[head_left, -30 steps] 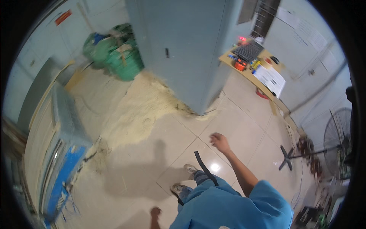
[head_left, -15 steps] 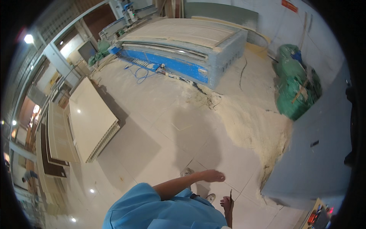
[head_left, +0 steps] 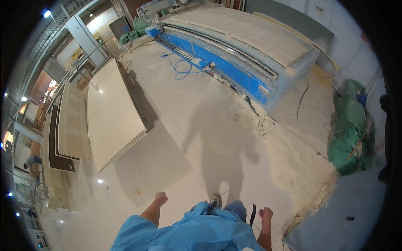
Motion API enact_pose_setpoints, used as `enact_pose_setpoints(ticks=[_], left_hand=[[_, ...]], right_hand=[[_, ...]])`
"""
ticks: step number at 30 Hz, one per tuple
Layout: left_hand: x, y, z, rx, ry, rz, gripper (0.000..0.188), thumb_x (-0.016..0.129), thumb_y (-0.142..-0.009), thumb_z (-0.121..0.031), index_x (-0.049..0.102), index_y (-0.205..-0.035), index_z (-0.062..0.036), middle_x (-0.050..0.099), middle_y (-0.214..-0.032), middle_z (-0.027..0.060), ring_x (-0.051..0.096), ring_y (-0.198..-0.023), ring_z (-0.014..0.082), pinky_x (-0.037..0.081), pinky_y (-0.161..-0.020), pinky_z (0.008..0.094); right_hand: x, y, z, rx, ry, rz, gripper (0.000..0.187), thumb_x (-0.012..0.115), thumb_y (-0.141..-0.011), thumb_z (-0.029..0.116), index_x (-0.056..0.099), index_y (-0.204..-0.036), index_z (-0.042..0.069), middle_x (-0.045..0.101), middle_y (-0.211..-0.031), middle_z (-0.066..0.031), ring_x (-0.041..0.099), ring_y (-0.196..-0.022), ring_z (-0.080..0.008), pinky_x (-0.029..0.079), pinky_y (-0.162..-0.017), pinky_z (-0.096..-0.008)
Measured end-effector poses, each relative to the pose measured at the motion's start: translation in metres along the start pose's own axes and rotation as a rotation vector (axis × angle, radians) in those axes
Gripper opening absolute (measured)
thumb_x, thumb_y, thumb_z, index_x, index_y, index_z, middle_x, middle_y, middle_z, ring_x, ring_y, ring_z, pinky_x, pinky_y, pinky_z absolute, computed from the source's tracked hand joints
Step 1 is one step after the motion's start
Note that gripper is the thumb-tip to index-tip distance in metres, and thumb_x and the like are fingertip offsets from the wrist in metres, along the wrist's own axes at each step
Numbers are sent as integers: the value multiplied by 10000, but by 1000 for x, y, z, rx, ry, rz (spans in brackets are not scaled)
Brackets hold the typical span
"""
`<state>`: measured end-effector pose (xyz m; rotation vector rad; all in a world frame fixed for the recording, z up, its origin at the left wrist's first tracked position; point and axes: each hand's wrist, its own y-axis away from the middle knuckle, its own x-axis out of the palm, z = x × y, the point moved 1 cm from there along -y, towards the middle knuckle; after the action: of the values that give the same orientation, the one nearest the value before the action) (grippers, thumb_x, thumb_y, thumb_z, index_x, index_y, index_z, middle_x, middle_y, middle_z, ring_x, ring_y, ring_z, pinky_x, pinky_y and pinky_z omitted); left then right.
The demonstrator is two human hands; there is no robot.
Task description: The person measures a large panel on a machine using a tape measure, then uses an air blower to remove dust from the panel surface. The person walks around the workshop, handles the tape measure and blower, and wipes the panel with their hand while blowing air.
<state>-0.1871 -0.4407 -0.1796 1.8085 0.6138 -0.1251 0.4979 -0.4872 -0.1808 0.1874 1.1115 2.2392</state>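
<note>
My left hand (head_left: pixel 161 198) hangs beside my blue shirt, over the tiled floor. Its fingers are loosely curled in, with nothing seen in them. On the other side of my body my right hand (head_left: pixel 265 213) is held low, fingers also curled, no object visible in it. A dark strap (head_left: pixel 253 214) sticks up just left of the right hand, apart from it. Another dark strap (head_left: pixel 212 207) lies at the front of my clothing, above my shoe (head_left: pixel 216 198). Neither hand touches anything around it.
Ahead stands a large blue and grey flatbed machine (head_left: pixel 234 62) with a dusty top and a blue hose (head_left: pixel 182 69). Pale panels (head_left: pixel 113 113) lean at left. Sawdust (head_left: pixel 299 167) covers the floor at right, beside green sacks (head_left: pixel 349 125) and a grey cabinet (head_left: pixel 339 213).
My left arm has swung from across my front out to the left, its hand curling. My right hand has risen slightly outward. The view has turned; machine and sacks sit further right.
</note>
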Motion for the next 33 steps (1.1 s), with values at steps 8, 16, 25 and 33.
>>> enact_pose_setpoints(ticks=[8,16,25,33], left_hand=[[131,-26,-231,63,96,316,221,544,-999,-270,597,-1108,-86,669,-847,67,657,-724,174,551,-676,327],[228,-2,-481,447,-262,616,406,586,-993,-348,587,-1279,-60,687,-1131,126,681,-973,215,542,-841,347],[179,-150,-616,-51,-74,486,330,539,-1024,-297,565,-1234,-45,679,-989,129,670,-833,222,547,-754,342],[195,-163,-841,71,-224,271,332,559,-1014,-302,562,-1180,-14,672,-996,146,660,-797,227,531,-672,333]], right_hand=[[137,-91,5,495,-186,216,267,573,-972,255,569,-1066,5,657,-818,-150,656,-647,-247,554,-536,-361],[345,-279,339,-4,-479,30,217,567,-987,207,531,-1102,27,636,-855,-148,644,-720,-239,583,-639,-354],[525,-402,720,-425,-736,191,440,588,-979,194,425,-1379,110,662,-916,-131,655,-755,-227,573,-672,-373],[541,-480,862,-414,-774,-130,736,589,-978,131,177,-1587,142,660,-952,-148,650,-764,-203,575,-697,-368]])
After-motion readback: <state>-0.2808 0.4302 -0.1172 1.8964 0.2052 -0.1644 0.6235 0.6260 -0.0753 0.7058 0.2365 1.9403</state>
